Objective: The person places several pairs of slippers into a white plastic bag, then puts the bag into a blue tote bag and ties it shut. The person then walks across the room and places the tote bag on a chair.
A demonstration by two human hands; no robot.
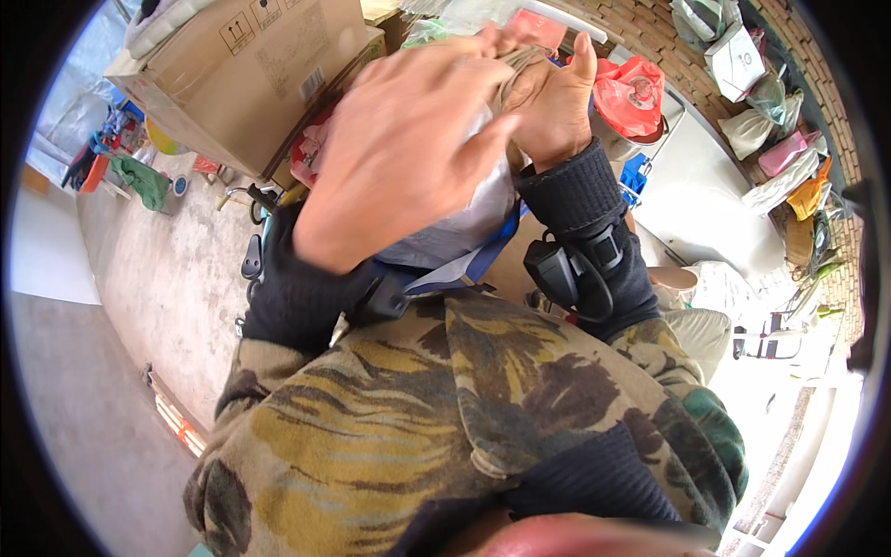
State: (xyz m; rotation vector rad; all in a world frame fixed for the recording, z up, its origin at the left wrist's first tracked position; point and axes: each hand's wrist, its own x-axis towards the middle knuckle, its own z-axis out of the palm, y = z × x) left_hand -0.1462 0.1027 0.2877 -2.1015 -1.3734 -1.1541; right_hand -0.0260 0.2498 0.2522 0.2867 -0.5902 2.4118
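Back up and blurred by motion, my left hand (411, 146) is over the top of a whitish plastic bag (473, 216), its fingers close to my right hand. Whether it grips anything is unclear. Palm up, my right hand (557, 108) has its thumb spread and tan cord-like strands (518, 66) lying across its fingers. More of the strands seem to hang below its palm. The plastic bag is inside a blue-edged bag (480, 261) against the front of my camouflage jacket (418, 390). My left hand hides part of the bags and the strands.
A large cardboard box (243, 76) stands at upper left. At upper right, a red plastic bag (630, 94) lies on a pot (626, 143) beside a white panel (717, 188). Several bags hang along the brick wall (644, 31). A green bag (143, 182) is at left.
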